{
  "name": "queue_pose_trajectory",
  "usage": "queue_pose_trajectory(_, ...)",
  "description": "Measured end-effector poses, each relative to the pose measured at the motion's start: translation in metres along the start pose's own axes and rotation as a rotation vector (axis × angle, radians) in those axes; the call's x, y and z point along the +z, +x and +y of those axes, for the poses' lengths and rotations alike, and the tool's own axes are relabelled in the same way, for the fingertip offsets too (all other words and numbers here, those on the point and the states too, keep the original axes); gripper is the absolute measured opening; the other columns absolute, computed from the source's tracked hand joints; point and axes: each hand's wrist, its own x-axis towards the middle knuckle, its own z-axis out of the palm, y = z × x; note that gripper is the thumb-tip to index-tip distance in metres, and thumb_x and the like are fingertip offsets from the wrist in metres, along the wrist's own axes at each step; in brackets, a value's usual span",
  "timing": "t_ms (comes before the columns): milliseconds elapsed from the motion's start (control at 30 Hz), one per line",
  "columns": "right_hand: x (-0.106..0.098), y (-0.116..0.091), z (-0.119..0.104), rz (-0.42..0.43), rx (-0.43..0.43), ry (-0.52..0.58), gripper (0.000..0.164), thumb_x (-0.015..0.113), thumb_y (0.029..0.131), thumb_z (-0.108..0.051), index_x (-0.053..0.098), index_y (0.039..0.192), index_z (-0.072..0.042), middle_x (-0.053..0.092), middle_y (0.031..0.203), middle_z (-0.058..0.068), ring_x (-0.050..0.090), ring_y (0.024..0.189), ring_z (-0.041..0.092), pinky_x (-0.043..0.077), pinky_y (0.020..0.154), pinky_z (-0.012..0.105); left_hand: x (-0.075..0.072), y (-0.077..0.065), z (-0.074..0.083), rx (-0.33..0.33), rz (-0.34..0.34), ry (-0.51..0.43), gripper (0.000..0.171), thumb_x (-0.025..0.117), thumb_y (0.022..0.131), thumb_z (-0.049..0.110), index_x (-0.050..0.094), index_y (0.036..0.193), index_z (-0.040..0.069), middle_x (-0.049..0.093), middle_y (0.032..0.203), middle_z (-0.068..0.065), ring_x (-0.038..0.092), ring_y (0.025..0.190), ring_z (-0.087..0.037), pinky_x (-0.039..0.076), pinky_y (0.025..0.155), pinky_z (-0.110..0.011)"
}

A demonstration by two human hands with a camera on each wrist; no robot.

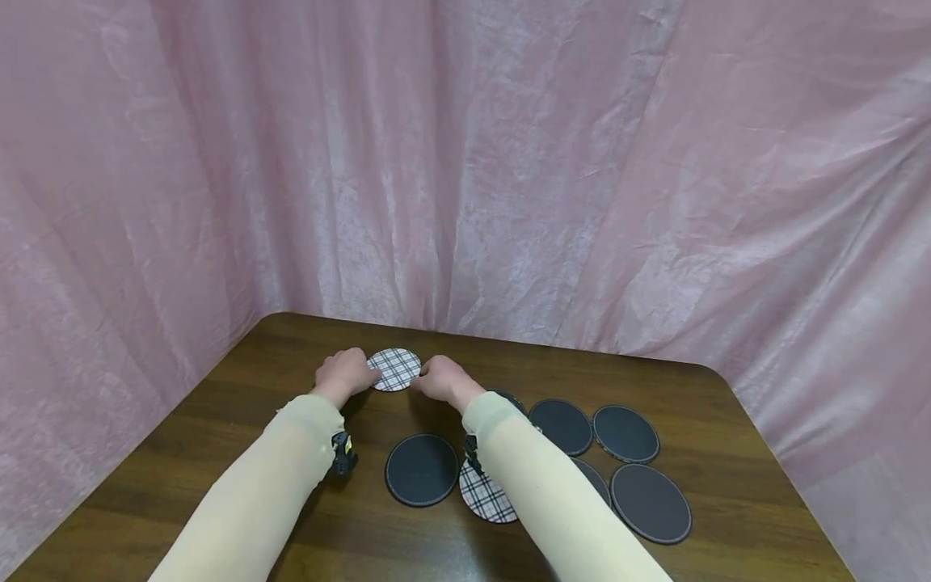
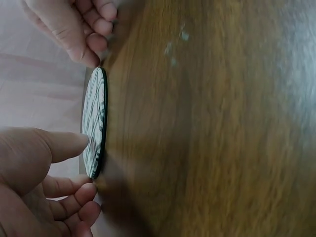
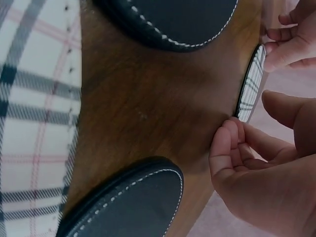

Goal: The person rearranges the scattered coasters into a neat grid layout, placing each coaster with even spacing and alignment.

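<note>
A round plaid coaster [image 1: 395, 370], white with dark check lines, lies near the table's back edge between the two hands. My left hand [image 1: 344, 375] grips its left rim; in the left wrist view the thumb lies over the plaid face and the forefinger is at the edge. At the opposite rim, my right hand [image 1: 444, 380] holds the coaster, its fingers curled at the edge in the right wrist view. How firmly the right thumb presses is hard to see. The coaster's dark underside edge [image 2: 104, 118] shows in the left wrist view.
Nearer on the brown wooden table [image 1: 349, 533] lie a black stitched coaster [image 1: 422, 470] and a second plaid coaster [image 1: 486, 495], partly under the right forearm. Several dark coasters, including one at far right [image 1: 650, 503], lie rightward. A pink curtain [image 1: 451, 162] hangs behind.
</note>
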Motion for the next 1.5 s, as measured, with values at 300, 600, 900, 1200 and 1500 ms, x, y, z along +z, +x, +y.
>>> queue_pose_trajectory(300, -0.033, -0.052, -0.033, -0.03, 0.056, 0.234, 0.024, 0.067, 0.108, -0.013, 0.082, 0.117, 0.004, 0.071, 0.136, 0.014, 0.064, 0.119, 0.027, 0.052, 0.107, 0.046, 0.05, 0.064, -0.045, -0.002, -0.007, -0.027, 0.042, 0.076, 0.096, 0.041, 0.077, 0.108, 0.001, 0.073, 0.111, -0.021, 0.065, 0.097, -0.042, 0.054, 0.082, -0.058)
queue_pose_trajectory(600, -0.037, -0.058, -0.03, 0.018, 0.13, 0.416, 0.025, 0.067, 0.107, -0.008, 0.076, 0.09, 0.008, 0.073, 0.107, 0.01, 0.061, 0.095, 0.019, 0.053, 0.093, 0.038, 0.073, 0.094, -0.064, -0.005, -0.013, -0.058, 0.033, 0.075, 0.093, 0.041, 0.076, 0.094, 0.008, 0.073, 0.101, -0.011, 0.066, 0.088, -0.03, 0.054, 0.071, -0.049)
queue_pose_trajectory(900, -0.04, -0.059, -0.028, -0.005, 0.166, 0.537, 0.018, 0.068, 0.107, -0.004, 0.075, 0.111, 0.012, 0.073, 0.121, 0.018, 0.071, 0.122, 0.034, 0.056, 0.107, 0.044, 0.06, 0.069, -0.054, 0.052, 0.027, -0.102, 0.043, 0.069, 0.099, 0.027, 0.054, 0.06, 0.017, 0.044, 0.06, 0.001, 0.048, 0.06, -0.023, 0.04, 0.057, -0.041)
queue_pose_trajectory(1200, -0.04, -0.059, -0.027, 0.008, 0.181, 0.583, 0.028, 0.068, 0.106, -0.004, 0.072, 0.127, 0.013, 0.071, 0.115, 0.015, 0.072, 0.116, 0.033, 0.055, 0.108, 0.043, 0.008, -0.005, -0.007, 0.066, 0.075, -0.398, 0.024, 0.079, 0.096, 0.009, 0.069, 0.109, -0.008, 0.069, 0.116, -0.026, 0.063, 0.107, -0.042, 0.051, 0.099, -0.055)
queue_pose_trajectory(1500, -0.043, -0.059, -0.023, 0.037, 0.199, 0.726, 0.033, 0.065, 0.108, -0.001, 0.064, 0.136, 0.016, 0.063, 0.116, 0.014, 0.062, 0.093, 0.02, 0.057, 0.105, 0.04, -0.003, -0.02, 0.009, 0.017, 0.017, -0.535, 0.023, 0.074, 0.102, 0.004, 0.061, 0.118, -0.006, 0.06, 0.127, -0.026, 0.055, 0.114, -0.04, 0.047, 0.1, -0.054)
